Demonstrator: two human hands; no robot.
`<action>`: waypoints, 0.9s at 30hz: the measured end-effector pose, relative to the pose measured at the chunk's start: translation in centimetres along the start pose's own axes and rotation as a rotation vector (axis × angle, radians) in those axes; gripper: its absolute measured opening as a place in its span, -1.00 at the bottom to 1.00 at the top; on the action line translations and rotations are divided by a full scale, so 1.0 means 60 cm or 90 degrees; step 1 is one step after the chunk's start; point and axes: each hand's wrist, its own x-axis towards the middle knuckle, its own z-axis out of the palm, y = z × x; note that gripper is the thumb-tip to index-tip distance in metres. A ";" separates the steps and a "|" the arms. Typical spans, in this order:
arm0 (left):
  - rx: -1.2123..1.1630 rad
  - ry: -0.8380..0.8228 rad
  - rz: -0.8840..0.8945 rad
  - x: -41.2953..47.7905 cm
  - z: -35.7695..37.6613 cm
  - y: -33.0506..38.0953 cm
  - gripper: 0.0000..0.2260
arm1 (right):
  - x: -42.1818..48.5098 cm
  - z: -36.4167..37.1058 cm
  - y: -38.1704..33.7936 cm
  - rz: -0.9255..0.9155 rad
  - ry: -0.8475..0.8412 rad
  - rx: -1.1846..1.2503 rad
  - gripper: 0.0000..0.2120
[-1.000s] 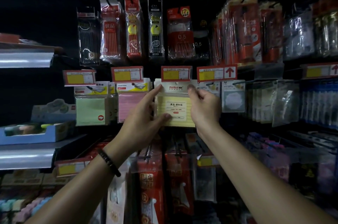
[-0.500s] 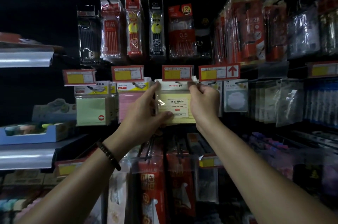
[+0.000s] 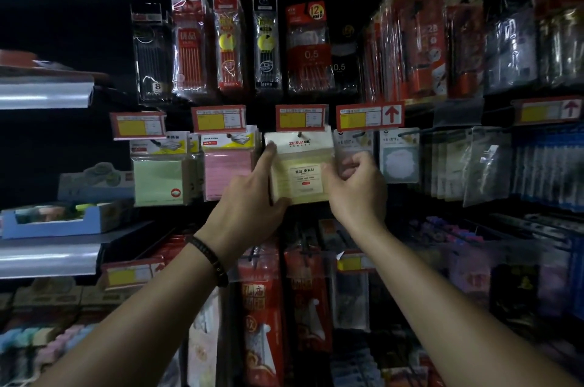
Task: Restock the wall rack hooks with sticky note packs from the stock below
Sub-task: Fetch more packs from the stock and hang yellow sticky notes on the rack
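Down from the white header my right hand (image 3: 357, 187) has dropped to the right edge of the pale yellow sticky note pack (image 3: 300, 175) at frame centre, fingers curled, grip unclear, while my left hand (image 3: 249, 197) pinches its left side; I judge it hung, so next: release, fetch another.

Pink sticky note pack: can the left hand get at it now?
Probably yes: the pink sticky note pack hangs unblocked right beside the left hand, but that hand holds the yellow sticky note pack and must let go first.
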 end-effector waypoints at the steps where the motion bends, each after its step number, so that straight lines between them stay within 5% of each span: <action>1: -0.009 0.010 0.004 -0.010 -0.002 0.002 -0.12 | -0.014 -0.009 0.006 -0.017 0.001 -0.002 -0.75; 7: -0.065 0.096 0.079 -0.161 0.010 0.040 -0.40 | -0.145 -0.089 0.059 -0.121 -0.024 0.115 -0.82; 14: -0.211 -0.134 0.037 -0.461 0.183 0.021 -0.81 | -0.372 -0.171 0.249 -0.051 -0.143 0.101 -0.81; 24: -0.100 -0.722 -0.238 -0.800 0.461 -0.132 -0.88 | -0.752 -0.218 0.652 0.573 -0.369 -0.107 -0.78; 27: -0.125 -0.823 -0.284 -0.829 0.525 -0.142 -0.66 | -0.833 -0.205 0.709 0.743 -0.395 -0.133 -0.84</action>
